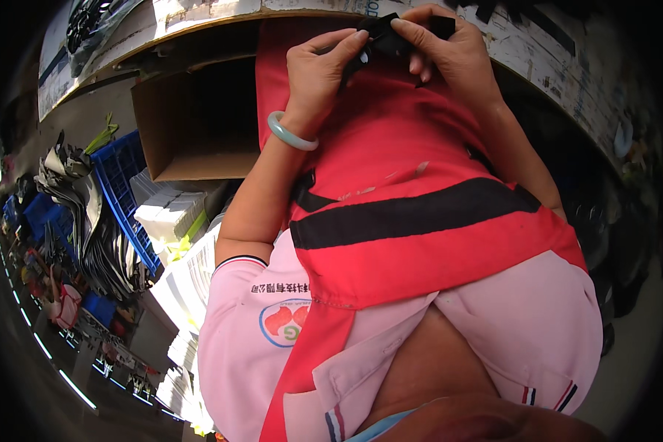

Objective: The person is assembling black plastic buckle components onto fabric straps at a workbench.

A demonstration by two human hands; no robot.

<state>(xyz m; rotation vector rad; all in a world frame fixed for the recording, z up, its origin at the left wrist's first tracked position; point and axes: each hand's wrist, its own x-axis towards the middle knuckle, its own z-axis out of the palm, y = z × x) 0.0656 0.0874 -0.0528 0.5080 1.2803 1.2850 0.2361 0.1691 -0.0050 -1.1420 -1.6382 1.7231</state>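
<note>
At the top of the head view, my left hand (318, 72) and my right hand (453, 55) come together over my red apron (390, 140). Between them is a small dark black piece (385, 38), soft-looking and folded; its exact kind I cannot make out. My left thumb and forefinger pinch its left side, and a pale jade-like bangle (292, 132) circles that wrist. On the other side my right thumb presses on the piece, with the fingers curled behind it. Part of the black piece is hidden by my fingers.
A worn whitish worktable edge (191, 16) curves along the top, with a black bundle in clear plastic (96, 26) at far left. Below stand an open cardboard box (195, 158), a blue plastic crate (118, 184) and stacked white bundles (171, 214). Another person (66, 303) is at lower left.
</note>
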